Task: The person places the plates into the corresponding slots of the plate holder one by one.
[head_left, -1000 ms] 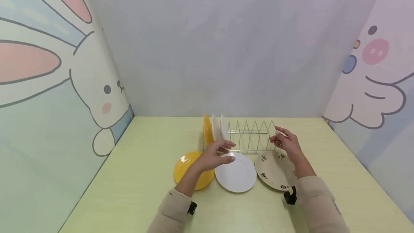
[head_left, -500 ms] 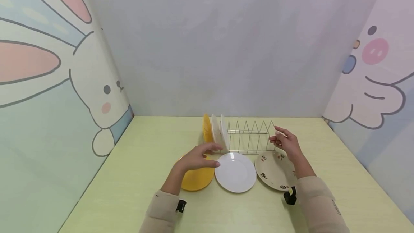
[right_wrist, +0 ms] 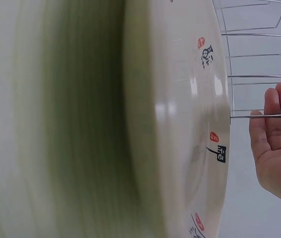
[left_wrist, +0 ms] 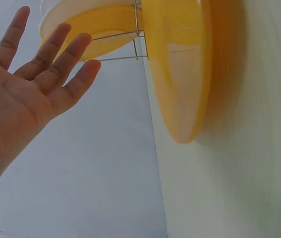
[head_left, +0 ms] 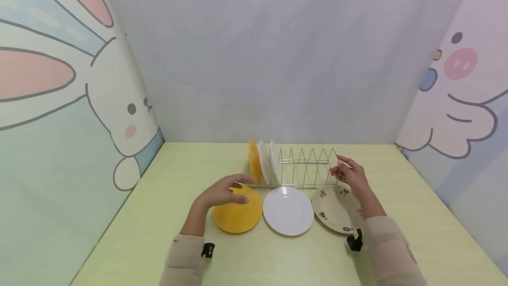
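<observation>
My left hand (head_left: 222,192) hovers over the left part of a yellow plate (head_left: 238,220) lying on the table. Its fingers are spread and hold nothing, as the left wrist view shows with the palm (left_wrist: 11,104) facing the camera. At the right end of a wire dish rack (head_left: 304,187), my right hand (head_left: 353,178) grips the end wire. In the right wrist view the fingers (right_wrist: 274,129) lie behind that wire; the thumb is out of sight. Below this hand lies a cream plate (head_left: 335,208) with small printed motifs. A white plate (head_left: 288,212) lies between the other two.
In the rack's left slots stand a yellow plate (head_left: 254,162) and two white plates, one (head_left: 264,162) beside the other (head_left: 275,162). The rack's wire dividers rise to the right of them. A grey wall (head_left: 278,56) closes off the table (head_left: 158,215) behind.
My left hand has moved left, away from the upright plates and the white plate, to over the flat yellow plate. The right hand has stayed at the rack's end.
</observation>
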Demonstrator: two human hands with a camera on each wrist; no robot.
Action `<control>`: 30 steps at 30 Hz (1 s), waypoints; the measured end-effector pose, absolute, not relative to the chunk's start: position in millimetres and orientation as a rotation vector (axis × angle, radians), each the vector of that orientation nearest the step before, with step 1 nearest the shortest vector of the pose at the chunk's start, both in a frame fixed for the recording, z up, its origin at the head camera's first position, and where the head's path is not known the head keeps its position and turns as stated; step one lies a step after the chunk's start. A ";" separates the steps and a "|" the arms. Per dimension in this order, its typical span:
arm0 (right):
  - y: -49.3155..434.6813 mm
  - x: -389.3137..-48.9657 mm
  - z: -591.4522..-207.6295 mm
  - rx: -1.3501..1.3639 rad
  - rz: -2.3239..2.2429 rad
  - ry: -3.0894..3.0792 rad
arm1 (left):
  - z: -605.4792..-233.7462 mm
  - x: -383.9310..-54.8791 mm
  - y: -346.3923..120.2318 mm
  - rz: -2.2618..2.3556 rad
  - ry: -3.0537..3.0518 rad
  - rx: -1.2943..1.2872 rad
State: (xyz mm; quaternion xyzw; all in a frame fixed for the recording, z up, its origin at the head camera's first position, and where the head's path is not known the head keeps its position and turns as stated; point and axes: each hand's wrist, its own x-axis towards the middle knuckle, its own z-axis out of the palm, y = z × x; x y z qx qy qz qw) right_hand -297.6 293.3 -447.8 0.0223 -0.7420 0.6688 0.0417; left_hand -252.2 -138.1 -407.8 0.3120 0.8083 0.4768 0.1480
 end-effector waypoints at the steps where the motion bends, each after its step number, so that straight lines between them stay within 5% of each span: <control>1: 293.3 -297.6 -447.6 0.069 2.045 -2.274 | -408.8 -252.5 -141.9 1.365 2.328 0.888; 10: 292.7 -297.0 -446.8 0.065 2.036 -2.287 | -421.2 -255.6 -175.5 1.258 2.422 0.847; 30: 291.7 -295.0 -445.3 0.043 2.036 -2.280 | -441.8 -259.5 -215.4 1.330 2.341 0.265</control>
